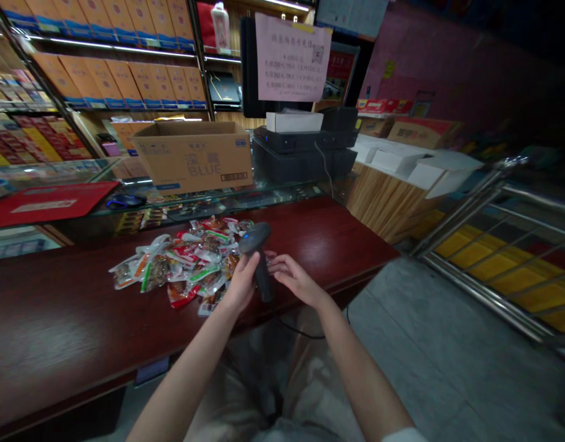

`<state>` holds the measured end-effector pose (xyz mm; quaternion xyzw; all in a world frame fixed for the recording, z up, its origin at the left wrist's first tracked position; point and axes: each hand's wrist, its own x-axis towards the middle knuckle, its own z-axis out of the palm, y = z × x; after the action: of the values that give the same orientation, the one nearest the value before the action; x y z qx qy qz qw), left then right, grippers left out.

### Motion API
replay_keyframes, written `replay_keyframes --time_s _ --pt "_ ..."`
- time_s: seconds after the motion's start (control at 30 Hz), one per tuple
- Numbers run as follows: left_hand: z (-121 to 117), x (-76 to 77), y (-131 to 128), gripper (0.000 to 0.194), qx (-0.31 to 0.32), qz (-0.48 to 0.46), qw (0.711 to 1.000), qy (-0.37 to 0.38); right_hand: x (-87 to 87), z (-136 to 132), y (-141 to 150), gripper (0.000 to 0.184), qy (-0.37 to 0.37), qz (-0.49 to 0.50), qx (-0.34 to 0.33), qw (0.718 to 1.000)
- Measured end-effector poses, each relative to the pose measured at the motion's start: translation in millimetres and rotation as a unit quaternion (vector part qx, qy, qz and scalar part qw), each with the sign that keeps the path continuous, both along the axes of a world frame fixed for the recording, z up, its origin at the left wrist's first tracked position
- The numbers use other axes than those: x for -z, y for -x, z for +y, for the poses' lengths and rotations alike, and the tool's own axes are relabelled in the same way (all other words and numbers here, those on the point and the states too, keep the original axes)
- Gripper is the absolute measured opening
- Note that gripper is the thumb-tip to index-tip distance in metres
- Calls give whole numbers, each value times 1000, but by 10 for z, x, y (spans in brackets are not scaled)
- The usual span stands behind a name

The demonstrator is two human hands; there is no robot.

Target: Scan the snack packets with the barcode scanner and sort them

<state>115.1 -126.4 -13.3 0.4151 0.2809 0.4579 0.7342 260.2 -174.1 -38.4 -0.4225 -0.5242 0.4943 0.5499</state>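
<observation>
A dark grey handheld barcode scanner (262, 276) is upright over the front of a dark red-brown table (310, 245). My left hand (240, 284) is closed round its handle, thumb at the near side. Just right of the handle, my right hand (297, 280) has its fingers loosely bent and apart, pointing toward the scanner; I see nothing held in it. To the left and behind the scanner lies a heap of small clear snack packets (199, 258) with red, green and orange edges. Part of the heap is hidden by my left hand and the scanner.
Behind the table, a glass counter holds an open cardboard box (194, 156), a red folder (52, 201), a mouse (126, 201) and a black cash drawer (305, 161) below a monitor. A metal railing (489, 288) stands right. A cable (303, 333) hangs under the table edge.
</observation>
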Motion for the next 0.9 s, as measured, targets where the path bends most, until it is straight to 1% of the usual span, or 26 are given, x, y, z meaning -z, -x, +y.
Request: replay_keyframes --time_s 0.03,0.07,0.17,0.23,0.27,0.33,0.4,0.47,0.53,0.67,0.77,0.83,0.9 --pt "-45 -3 116 50 -15 -13 1000 14 -12 59 -55 18 -1 -24 -1 1000" --pt "-84 -6 227 51 -28 -19 999 28 -11 150 -112 17 0 -45 12 999" --pt "-138 -10 493 49 -40 -20 998 36 47 575 -212 18 37 -100 100 989" --pt "-109 -4 598 46 -23 -27 999 11 93 904 -197 24 83 -145 155 974" --pt "-76 0 631 46 -9 -29 1000 -4 107 1053 -171 27 110 -163 170 966" --pt "15 4 672 45 15 -22 999 -27 111 1288 -108 37 131 -190 176 957" --pt "121 -1 696 46 32 -5 999 -34 99 1426 -54 41 143 -207 174 952" --pt "223 -16 717 46 39 12 999 -31 94 1487 -24 39 159 -191 168 954" --pt "308 -36 740 46 47 27 998 -28 106 1505 -19 33 175 -154 159 959" --pt "429 -99 778 46 107 56 992 -32 111 1502 -120 20 183 -88 142 969" --pt "489 -183 761 47 153 75 984 -45 52 1490 -330 15 156 -24 151 976" --pt "516 -247 712 48 169 90 980 -57 15 1473 -517 17 121 22 173 977" --pt "536 -294 637 48 177 105 976 -70 15 1449 -704 21 85 63 200 974"
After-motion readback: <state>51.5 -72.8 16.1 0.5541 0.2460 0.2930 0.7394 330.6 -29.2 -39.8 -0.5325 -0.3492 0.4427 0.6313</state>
